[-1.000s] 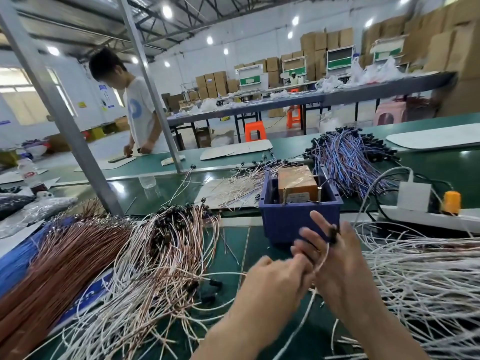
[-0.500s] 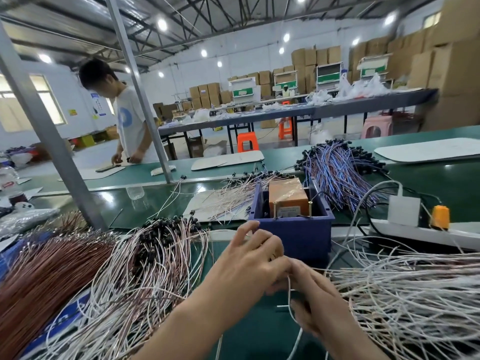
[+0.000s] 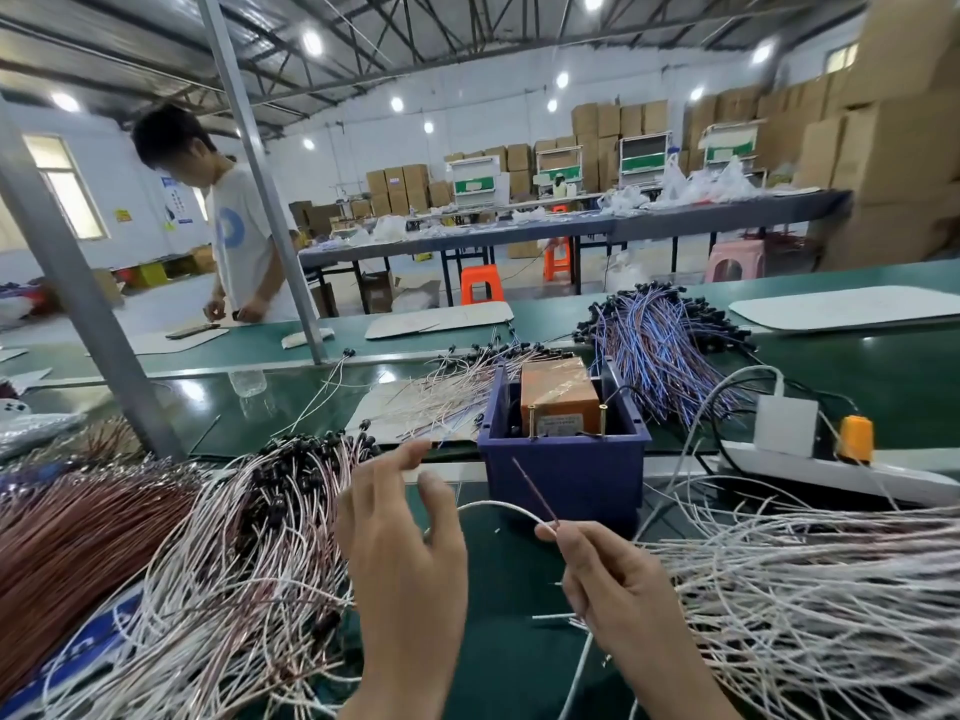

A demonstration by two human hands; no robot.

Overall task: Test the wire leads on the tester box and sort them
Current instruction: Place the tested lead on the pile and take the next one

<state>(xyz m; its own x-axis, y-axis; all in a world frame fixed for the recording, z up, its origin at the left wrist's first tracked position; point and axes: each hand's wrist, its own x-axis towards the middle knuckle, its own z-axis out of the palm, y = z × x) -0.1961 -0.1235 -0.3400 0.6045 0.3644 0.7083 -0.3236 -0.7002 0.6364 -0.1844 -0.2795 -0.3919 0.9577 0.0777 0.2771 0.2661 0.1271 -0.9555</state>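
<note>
Looped white lead (image 3: 497,505) near tester box (image 3: 558,394)

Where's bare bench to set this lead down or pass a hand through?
Bare mat lies before the blue bin, between the pink-white lead pile and the white wire pile; the left hand and the right hand, pinching a lead, hover there. More shows between the left post and the cardboard sheet. Crowded: both piles, and cables round the power strip.

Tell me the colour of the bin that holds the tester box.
Dark blue bin, seen in the head view; the tester box inside is orange.
</note>
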